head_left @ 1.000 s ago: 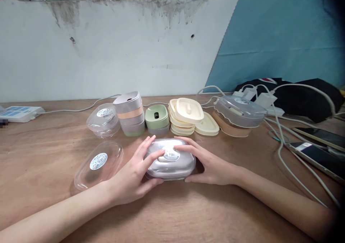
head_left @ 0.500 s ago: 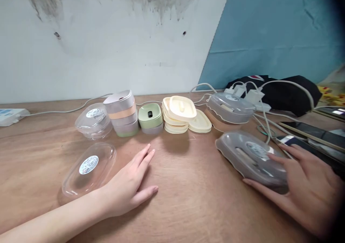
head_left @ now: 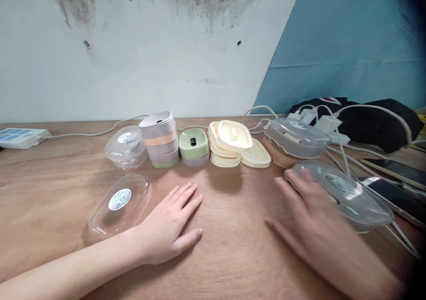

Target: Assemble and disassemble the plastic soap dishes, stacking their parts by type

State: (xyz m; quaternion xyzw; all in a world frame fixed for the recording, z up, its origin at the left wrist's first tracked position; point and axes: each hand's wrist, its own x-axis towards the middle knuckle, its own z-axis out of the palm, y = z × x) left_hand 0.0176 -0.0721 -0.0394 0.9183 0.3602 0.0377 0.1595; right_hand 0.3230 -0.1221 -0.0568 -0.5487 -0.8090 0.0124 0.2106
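Left hand [head_left: 173,229] palm down on the wooden table [head_left: 233,264], fingers extended and thumb apart, nothing in its grasp. Right hand [head_left: 316,224] blurred, fingers spread, not closed round anything; it overlaps the left end of a clear-lidded container [head_left: 361,202], and whether skin meets plastic I cannot tell. That container sits at the right of the table, round label on its lid, just beside two phones [head_left: 396,198] and some white cables [head_left: 404,238]. Behind it, a second clear-lidded container [head_left: 296,136] rests on a tan container [head_left: 279,153]. Nearest the left hand: a loose clear lid [head_left: 124,218], round label up, lying flat beyond the forearm. Row along the back, left to right: a pile of clear lids [head_left: 124,147]; a tall stack of small containers [head_left: 159,142] in lilac, peach and green, top one slightly askew; a green container [head_left: 199,144] on a greyish one [head_left: 196,160]; an uneven pile of cream lids [head_left: 229,144]; one more cream lid [head_left: 256,153] flat against its right side. Far left, a white power strip [head_left: 23,138].
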